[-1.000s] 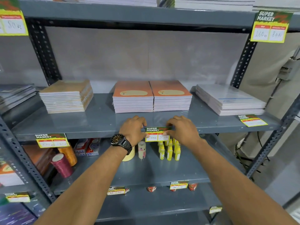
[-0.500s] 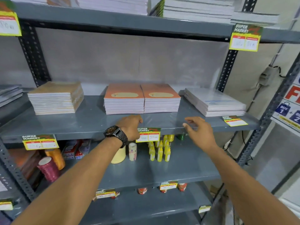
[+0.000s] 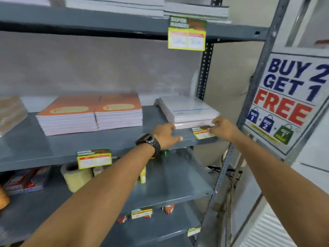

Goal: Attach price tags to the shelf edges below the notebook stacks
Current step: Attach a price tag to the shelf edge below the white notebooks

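Observation:
A loose yellow and green price tag [image 3: 202, 133] lies flat on the grey middle shelf [image 3: 124, 138], in front of a white notebook stack [image 3: 188, 112]. My right hand [image 3: 223, 128] rests at the tag's right end, fingertips on it. My left hand [image 3: 166, 135], with a black watch, lies on the shelf edge just left of the tag, fingers spread, holding nothing. Another price tag [image 3: 94, 158] hangs on the shelf edge below two orange notebook stacks [image 3: 90, 114].
A tag [image 3: 187, 33] hangs from the upper shelf edge. A tape roll [image 3: 76, 175], small bottles and red boxes sit on the shelf below. The rack's metal upright [image 3: 249, 104] and a "BUY 2 GET 1 FREE" poster [image 3: 288, 100] stand close on the right.
Both hands left the tag under the orange stacks, which stays hanging on the edge, and moved right. My right hand now touches the loose tag by the white stack. The view swung right.

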